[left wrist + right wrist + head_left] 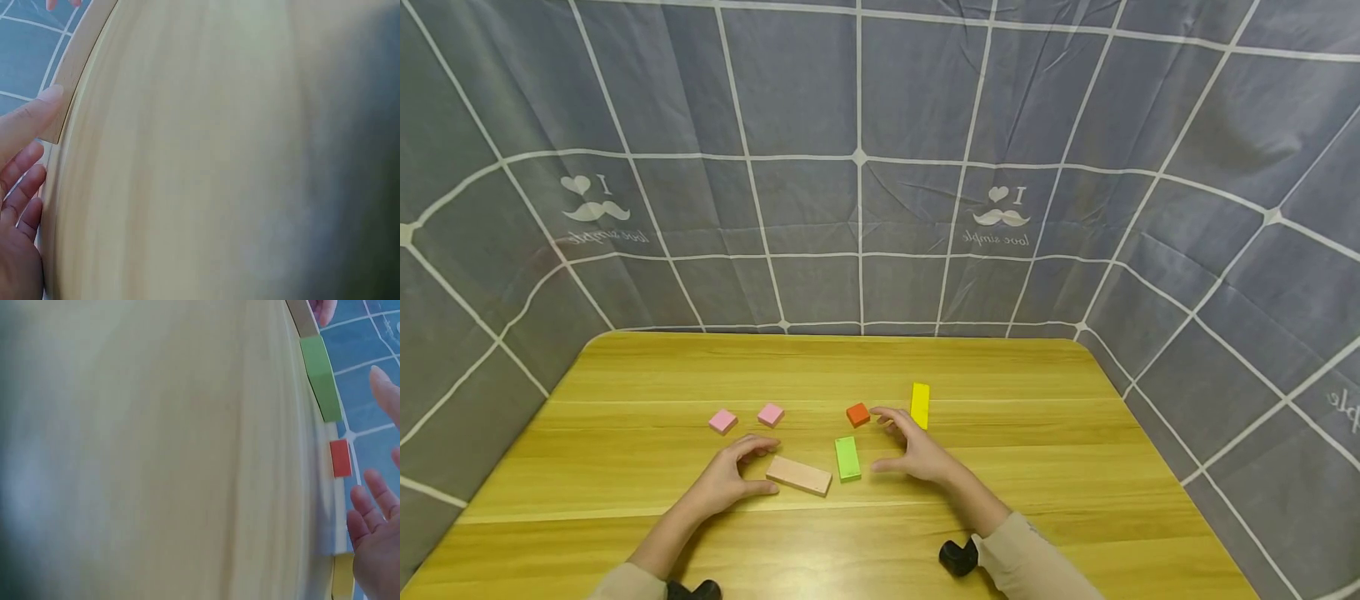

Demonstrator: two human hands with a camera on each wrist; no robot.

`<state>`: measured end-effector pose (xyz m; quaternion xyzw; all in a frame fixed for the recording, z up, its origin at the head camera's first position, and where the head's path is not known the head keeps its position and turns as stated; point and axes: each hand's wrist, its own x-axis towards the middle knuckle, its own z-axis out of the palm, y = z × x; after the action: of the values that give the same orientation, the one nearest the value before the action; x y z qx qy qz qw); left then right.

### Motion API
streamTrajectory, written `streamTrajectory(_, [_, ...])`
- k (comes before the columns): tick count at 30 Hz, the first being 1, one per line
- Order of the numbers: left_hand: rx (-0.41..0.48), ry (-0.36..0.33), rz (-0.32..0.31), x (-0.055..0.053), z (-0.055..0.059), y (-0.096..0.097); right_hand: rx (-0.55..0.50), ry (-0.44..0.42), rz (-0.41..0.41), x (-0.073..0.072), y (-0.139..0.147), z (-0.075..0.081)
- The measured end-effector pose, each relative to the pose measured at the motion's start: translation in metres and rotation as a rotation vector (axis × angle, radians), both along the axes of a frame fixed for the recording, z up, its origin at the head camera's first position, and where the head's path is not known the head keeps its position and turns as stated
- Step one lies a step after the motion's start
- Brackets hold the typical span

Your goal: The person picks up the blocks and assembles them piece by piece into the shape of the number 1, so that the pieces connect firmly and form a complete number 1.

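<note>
In the head view, my left hand [727, 477] is at the left end of a plain wooden block [800, 476], thumb and fingers spread apart. Its thumb overlaps the block's end in the left wrist view; whether they touch I cannot tell. My right hand [921, 451] hovers right of a light green block [847, 459], apart from it, with thumb and fingers spread and nothing held. A small red-orange block [858, 415] lies just left of its fingertips. Beyond those fingers, a yellow block [920, 405] lies partly hidden behind the hand.
Two small pink blocks, a left one [723, 422] and a right one [771, 415], lie beyond the left hand. All rest on a wood-grain table [647, 375]. A grey curtain [805, 208] with white lines rises behind and at both sides.
</note>
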<state>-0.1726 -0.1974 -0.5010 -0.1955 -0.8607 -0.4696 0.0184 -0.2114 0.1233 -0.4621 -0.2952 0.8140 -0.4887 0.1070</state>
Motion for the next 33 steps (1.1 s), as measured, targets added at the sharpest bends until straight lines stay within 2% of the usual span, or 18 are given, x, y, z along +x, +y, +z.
streamTrajectory(5, [-0.007,-0.014,0.002,0.000,0.000,0.000,0.059,0.020,0.009,-0.008,-0.005,-0.022])
streamTrajectory(9, [-0.022,-0.028,-0.007,0.000,0.000,0.000,0.082,0.011,0.031,-0.009,-0.008,-0.028])
streamTrajectory(15, [-0.020,-0.046,-0.022,0.000,0.002,0.001,0.111,0.003,0.061,-0.009,-0.014,-0.030])
streamTrajectory(22, [-0.007,-0.034,-0.031,0.001,0.003,0.003,0.121,-0.023,0.060,-0.008,-0.016,-0.029])
streamTrajectory(29, [-0.010,-0.031,-0.031,0.000,0.003,0.003,0.173,-0.002,0.049,-0.010,-0.017,-0.031])
streamTrajectory(33, [-0.040,-0.031,-0.015,0.001,0.004,0.005,0.197,0.009,0.042,-0.010,-0.017,-0.032])
